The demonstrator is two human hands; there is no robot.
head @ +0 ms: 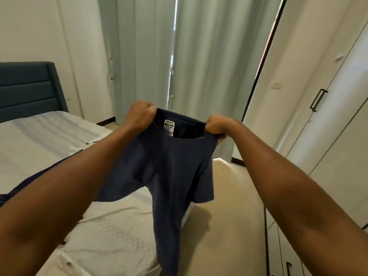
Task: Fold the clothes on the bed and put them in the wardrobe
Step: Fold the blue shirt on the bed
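Teal padded headboard stands at my far left, the white-sheeted bed below it, with another dark garment lying on the sheet beside my left forearm. My left hand is fisted around one side of the navy T-shirt collar, held up in the air over the bed's corner. The shirt hangs from its neckline, white label facing me. My right hand grips the collar's other side, fingers curled tight. Pale green curtains hang behind. The white wardrobe stands at my right, doors closed, black handle showing.
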